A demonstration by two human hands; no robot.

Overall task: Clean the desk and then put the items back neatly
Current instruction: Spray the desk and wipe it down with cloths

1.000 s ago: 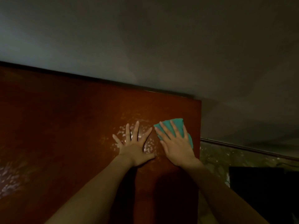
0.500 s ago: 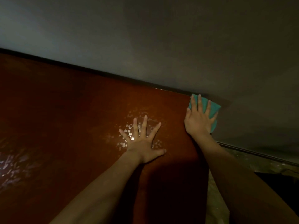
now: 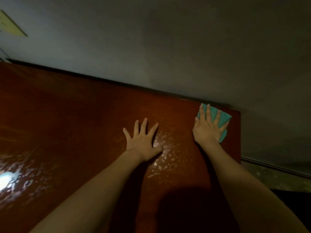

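Note:
A reddish-brown wooden desk (image 3: 67,123) fills the lower left of the head view. My left hand (image 3: 143,142) lies flat on it near the middle, fingers spread and straight. My right hand (image 3: 207,128) presses a folded teal cloth (image 3: 223,120) onto the desk's far right corner with straight fingers. The cloth shows beyond and to the right of the fingers; the rest of it is hidden under the palm. Wet, shiny patches glisten on the wood between the two hands.
A grey wall (image 3: 168,47) rises right behind the desk's far edge. The desk's right edge (image 3: 240,140) drops to a speckled floor (image 3: 277,179). A bright light reflection (image 3: 6,179) shines on the desk at the left. A dark object sits at the lower right corner.
My right hand slid the cloth from the middle of the desk out to the far right corner. The left hand stayed flat on the wood. The view shifted left.

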